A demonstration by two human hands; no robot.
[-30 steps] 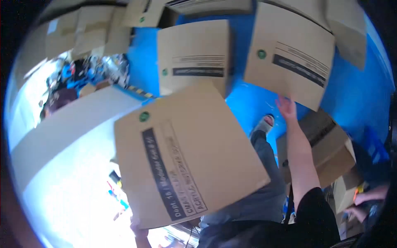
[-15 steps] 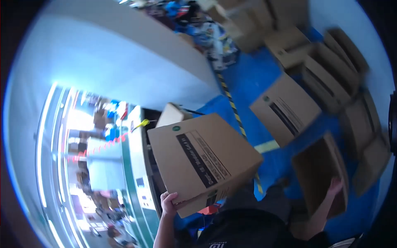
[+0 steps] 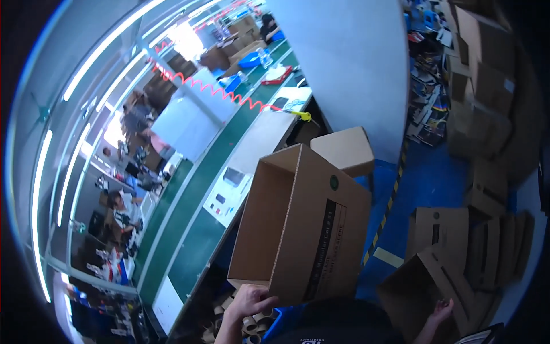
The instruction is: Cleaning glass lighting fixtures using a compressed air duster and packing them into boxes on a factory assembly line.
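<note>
My left hand (image 3: 249,301) is closed on the lower rim of a large open cardboard box (image 3: 321,229), fingers and thumb wrapped over the edge. This brown box is tilted, its hollow inside facing left, with a dark printed label and a round green mark on one side. At lower right, my right hand (image 3: 440,314) has curled fingers at the wall of a second open cardboard box (image 3: 427,272), which appears gripped there. Part of that box lies in shadow.
A long green-topped workbench (image 3: 189,223) runs along the left, bearing papers and a phone-like device. Beyond my left-hand box is a tan stool (image 3: 344,149). More cardboard cartons (image 3: 438,226) crowd the right. Paper rolls (image 3: 252,324) lie below. Several people sit farther off.
The view has swung left, bringing the workbench into fuller sight. The left-hand box has turned so its open inside shows. My right hand stays at the second box's wall.
</note>
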